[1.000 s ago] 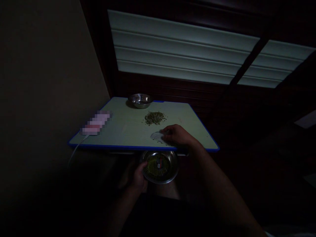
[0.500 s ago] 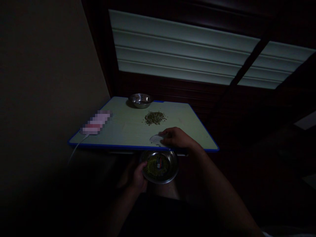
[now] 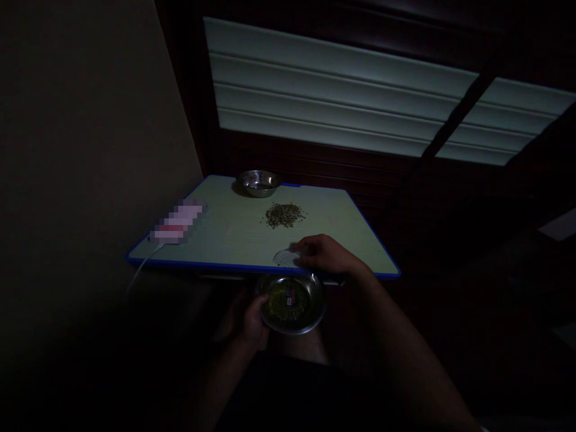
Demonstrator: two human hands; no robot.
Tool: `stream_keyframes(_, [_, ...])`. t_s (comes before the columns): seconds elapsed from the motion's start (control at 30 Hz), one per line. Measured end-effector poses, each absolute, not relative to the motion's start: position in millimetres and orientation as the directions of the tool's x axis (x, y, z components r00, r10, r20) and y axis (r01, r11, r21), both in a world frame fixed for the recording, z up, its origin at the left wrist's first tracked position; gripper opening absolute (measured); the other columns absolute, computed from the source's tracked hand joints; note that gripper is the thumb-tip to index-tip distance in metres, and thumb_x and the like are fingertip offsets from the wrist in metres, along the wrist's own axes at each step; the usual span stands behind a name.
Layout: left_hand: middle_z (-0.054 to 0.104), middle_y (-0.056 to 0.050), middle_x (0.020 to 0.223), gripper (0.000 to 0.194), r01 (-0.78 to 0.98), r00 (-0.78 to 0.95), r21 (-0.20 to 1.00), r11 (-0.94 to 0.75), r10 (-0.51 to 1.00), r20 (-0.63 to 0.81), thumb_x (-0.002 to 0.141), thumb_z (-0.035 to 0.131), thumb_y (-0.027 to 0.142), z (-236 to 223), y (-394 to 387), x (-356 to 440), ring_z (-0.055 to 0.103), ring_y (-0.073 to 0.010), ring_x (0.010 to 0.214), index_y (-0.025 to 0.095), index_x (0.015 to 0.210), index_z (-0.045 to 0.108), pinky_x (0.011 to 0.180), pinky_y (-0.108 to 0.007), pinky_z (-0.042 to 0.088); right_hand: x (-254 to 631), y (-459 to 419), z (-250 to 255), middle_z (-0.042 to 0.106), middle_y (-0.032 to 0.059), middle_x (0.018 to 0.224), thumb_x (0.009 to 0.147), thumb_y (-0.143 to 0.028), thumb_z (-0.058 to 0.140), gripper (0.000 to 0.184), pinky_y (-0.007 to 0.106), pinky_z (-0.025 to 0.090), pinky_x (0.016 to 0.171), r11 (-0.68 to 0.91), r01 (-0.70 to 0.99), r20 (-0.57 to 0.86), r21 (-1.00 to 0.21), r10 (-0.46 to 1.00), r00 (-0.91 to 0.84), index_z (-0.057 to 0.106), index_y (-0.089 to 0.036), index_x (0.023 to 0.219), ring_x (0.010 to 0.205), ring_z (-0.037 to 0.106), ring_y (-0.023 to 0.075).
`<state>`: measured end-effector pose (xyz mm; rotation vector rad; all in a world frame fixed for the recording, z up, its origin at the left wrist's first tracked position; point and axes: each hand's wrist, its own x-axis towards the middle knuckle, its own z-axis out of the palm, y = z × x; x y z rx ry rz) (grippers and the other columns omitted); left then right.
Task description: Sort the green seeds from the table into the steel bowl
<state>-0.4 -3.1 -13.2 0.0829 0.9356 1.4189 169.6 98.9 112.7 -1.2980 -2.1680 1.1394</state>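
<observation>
My left hand (image 3: 251, 321) grips the rim of a steel bowl (image 3: 310, 315) just below the near edge of a pale table with a blue border (image 3: 225, 231). The bowl holds small greenish grains. My right hand (image 3: 324, 255) rests curled on the table near its front edge, fingers closed on a small white piece (image 3: 285, 258) that lies flat there. A loose pile of green grains (image 3: 283, 215) sits further back in the middle of the table.
An empty steel bowl (image 3: 257, 182) stands at the table's far edge. A pinkish flat device (image 3: 177, 222) with a white cable (image 3: 137, 271) lies at the left. A wall rises on the left, and dark shuttered windows stand behind.
My right hand has drawn the white piece a little nearer the table's front edge, above the held bowl. The left hand and bowl stay put.
</observation>
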Motion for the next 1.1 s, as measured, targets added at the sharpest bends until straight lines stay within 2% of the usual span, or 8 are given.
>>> stream_keyframes(0.2, [0.078,-0.009,0.076,0.020,-0.791,-0.130,0.576,0.209,0.861,-0.491,0.064,0.067,0.022,-18.7,-1.5,-1.6,0.073,-0.0300,0.088,0.013,0.080,0.075,0.085,-0.040,0.057,171.7,98.3,113.0,0.075,0.0062,0.090,0.075,-0.025,0.077,0.040,0.029,0.051,0.071,0.247,0.520,-0.087,-0.818,0.840,-0.536,0.071,-0.015,0.114,0.073,0.064,0.0145])
stream_keyframes(0.33, [0.078,-0.009,0.081,0.022,-0.800,-0.121,0.566,0.200,0.870,-0.478,0.065,0.068,0.022,-21.3,-1.8,-2.1,0.072,-0.0312,0.093,0.014,0.084,0.075,0.086,-0.041,0.056,173.1,98.5,113.1,0.075,0.0072,0.094,0.074,-0.027,0.078,0.042,0.030,0.051,0.073,0.250,0.495,-0.081,-0.832,0.828,-0.555,0.071,-0.015,0.114,0.075,0.064,0.0152])
stream_keyframes(0.5, [0.077,-0.010,0.079,0.020,-0.802,-0.096,0.554,0.224,0.866,-0.490,0.066,0.067,0.022,-17.8,-3.1,-3.1,0.072,-0.0294,0.088,0.012,0.082,0.075,0.084,-0.039,0.057,173.9,98.7,114.4,0.074,0.0067,0.096,0.074,-0.027,0.076,0.041,0.030,0.051,0.072,0.251,0.458,-0.076,-0.853,0.808,-0.585,0.072,-0.015,0.113,0.077,0.065,0.0155])
stream_keyframes(0.7, [0.077,-0.010,0.078,0.019,-0.802,-0.072,0.539,0.257,0.855,-0.514,0.069,0.065,0.020,-16.8,-3.4,-3.7,0.071,-0.0321,0.096,0.013,0.084,0.074,0.089,-0.043,0.056,174.7,97.1,118.6,0.070,0.0012,0.078,0.074,-0.024,0.075,0.036,0.024,0.045,0.062,0.245,0.465,-0.091,-0.851,0.803,-0.589,0.071,-0.015,0.109,0.064,0.057,0.0111])
stream_keyframes(0.87, [0.077,-0.011,0.081,0.018,-0.804,-0.069,0.534,0.262,0.851,-0.521,0.072,0.063,0.021,-18.5,-3.3,-2.8,0.071,-0.0327,0.100,0.013,0.084,0.074,0.091,-0.043,0.055,173.0,99.5,116.8,0.066,-0.0005,0.072,0.072,-0.027,0.075,0.031,0.023,0.041,0.057,0.188,0.472,-0.101,-0.862,0.847,-0.522,0.069,-0.014,0.099,0.059,0.053,0.0100])
stream_keyframes(1.1, [0.077,-0.009,0.077,0.015,-0.812,-0.094,0.529,0.249,0.837,-0.539,0.069,0.064,0.018,-13.9,-2.3,-1.5,0.073,-0.0320,0.094,0.014,0.080,0.073,0.088,-0.043,0.057,165.8,104.4,113.6,0.066,0.0001,0.070,0.067,-0.026,0.076,0.026,0.022,0.039,0.055,0.132,0.535,-0.122,-0.835,0.902,-0.413,0.066,-0.015,0.088,0.059,0.054,0.0106])
